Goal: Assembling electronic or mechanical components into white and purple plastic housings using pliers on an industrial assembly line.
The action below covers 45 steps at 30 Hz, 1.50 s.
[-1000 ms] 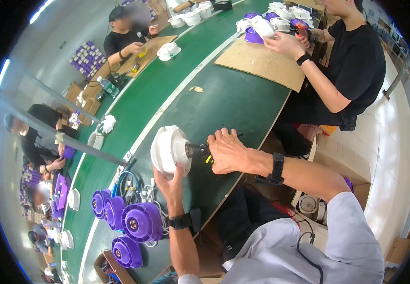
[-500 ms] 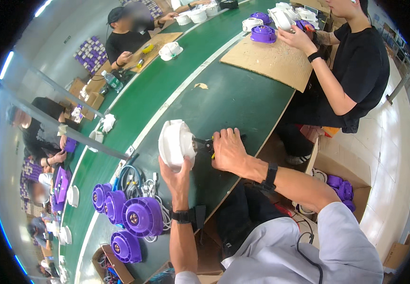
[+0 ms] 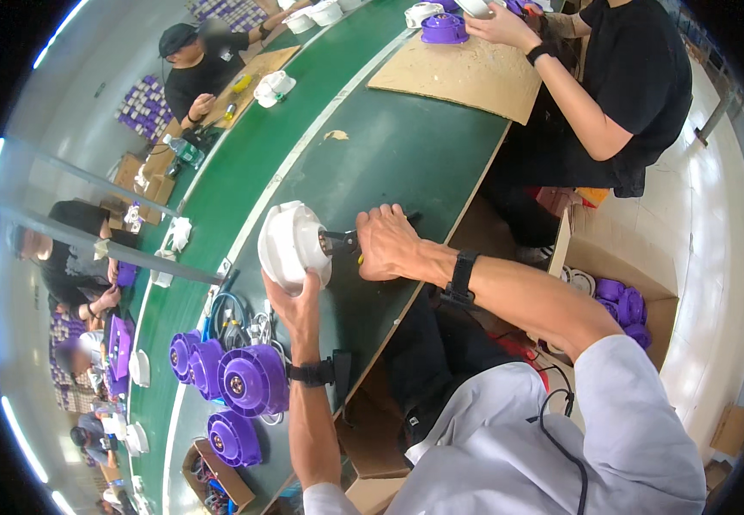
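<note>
A round white plastic housing (image 3: 288, 244) is tipped on its side above the green table, gripped from below by my left hand (image 3: 297, 311). My right hand (image 3: 386, 244) is closed around the handles of a pair of pliers (image 3: 337, 242), dark with a bit of yellow. The pliers' jaws meet the middle of the housing's right-facing side; what they touch there is too small to make out. Left of my left forearm stand several purple round housings (image 3: 252, 380) with metal centres, beside coiled cables (image 3: 262, 330).
A small carton of wires (image 3: 217, 476) stands at the near left. Right of me, an open carton (image 3: 659, 296) holds purple housings. A co-worker (image 3: 638, 86) handles a white part over a cardboard sheet (image 3: 458, 77). Beyond runs a green conveyor (image 3: 243, 184) with white parts.
The view has shifted, and my hands, the white housing and the pliers appear slightly further left and higher. My right fist has turned a little; both holds are kept.
</note>
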{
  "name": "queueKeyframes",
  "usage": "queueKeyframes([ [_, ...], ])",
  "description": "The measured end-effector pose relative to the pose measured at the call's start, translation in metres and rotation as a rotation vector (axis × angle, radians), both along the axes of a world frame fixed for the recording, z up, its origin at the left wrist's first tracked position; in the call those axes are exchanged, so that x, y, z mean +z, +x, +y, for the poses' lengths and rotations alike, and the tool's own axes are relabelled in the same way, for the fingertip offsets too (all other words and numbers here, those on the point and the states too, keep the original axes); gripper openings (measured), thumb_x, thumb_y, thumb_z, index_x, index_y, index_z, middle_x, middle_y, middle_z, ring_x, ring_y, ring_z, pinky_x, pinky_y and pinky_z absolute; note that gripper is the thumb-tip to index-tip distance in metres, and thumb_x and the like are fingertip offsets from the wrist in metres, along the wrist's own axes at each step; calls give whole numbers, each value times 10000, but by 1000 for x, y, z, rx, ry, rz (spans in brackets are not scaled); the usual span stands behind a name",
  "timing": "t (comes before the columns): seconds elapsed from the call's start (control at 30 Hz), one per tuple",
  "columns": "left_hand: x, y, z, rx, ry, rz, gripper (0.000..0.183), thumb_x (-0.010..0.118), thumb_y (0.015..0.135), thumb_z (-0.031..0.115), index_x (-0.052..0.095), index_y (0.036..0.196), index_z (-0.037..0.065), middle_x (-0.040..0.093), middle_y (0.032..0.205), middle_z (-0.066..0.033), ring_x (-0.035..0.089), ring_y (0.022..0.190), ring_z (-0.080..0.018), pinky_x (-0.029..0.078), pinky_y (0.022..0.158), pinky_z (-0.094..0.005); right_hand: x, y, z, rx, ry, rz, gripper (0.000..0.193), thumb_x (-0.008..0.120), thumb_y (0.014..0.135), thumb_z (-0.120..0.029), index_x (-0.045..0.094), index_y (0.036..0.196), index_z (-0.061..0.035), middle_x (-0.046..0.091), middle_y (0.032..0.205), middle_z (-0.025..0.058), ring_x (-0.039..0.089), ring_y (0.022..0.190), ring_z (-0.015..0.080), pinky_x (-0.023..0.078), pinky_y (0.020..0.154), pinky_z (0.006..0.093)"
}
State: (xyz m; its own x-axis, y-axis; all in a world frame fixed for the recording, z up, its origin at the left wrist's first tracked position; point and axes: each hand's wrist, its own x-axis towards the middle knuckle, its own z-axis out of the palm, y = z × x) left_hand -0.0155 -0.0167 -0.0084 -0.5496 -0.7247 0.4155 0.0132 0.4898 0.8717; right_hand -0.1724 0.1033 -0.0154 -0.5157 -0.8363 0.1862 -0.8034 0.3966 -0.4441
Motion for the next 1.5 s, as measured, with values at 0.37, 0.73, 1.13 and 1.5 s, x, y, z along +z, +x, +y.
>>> queueKeyframes([
  [0.37, 5, -8, 13, 54, -81, -17, 546, 730, 806, 119, 509, 1273, -55, 615, 1150, -152, 592, 1029, -206, 493, 884, -329, -7, -6, 2, 104, -10, 53, 316, 626, 610, -139, 546, 816, 87, 599, 782, 299, 594, 761, 429, 431, 742, 473],
  [0.73, -9, -16, 10, 144, 48, 125, 513, 719, 844, 69, 526, 1294, -84, 627, 1199, -144, 607, 1035, -199, 502, 902, -322, -1, -15, 3, 166, -44, -8, 329, 644, 581, -139, 564, 803, 90, 605, 730, 297, 609, 702, 449, 451, 695, 487],
  [1.13, 10, -31, 8, 104, 37, 8, 526, 707, 873, 260, 554, 1249, -74, 655, 1125, -161, 666, 946, -226, 577, 783, -342, -4, -24, 4, 214, -17, -69, 337, 637, 588, -164, 613, 781, 111, 636, 718, 269, 656, 691, 426, 497, 679, 481],
  [1.5, 21, -35, 3, 104, 49, -42, 481, 711, 859, 210, 585, 1229, -70, 666, 1099, -150, 663, 934, -212, 572, 754, -330, -13, -27, -3, 251, -26, -85, 332, 619, 623, -222, 685, 774, 66, 663, 794, 238, 683, 741, 396, 528, 652, 490],
])
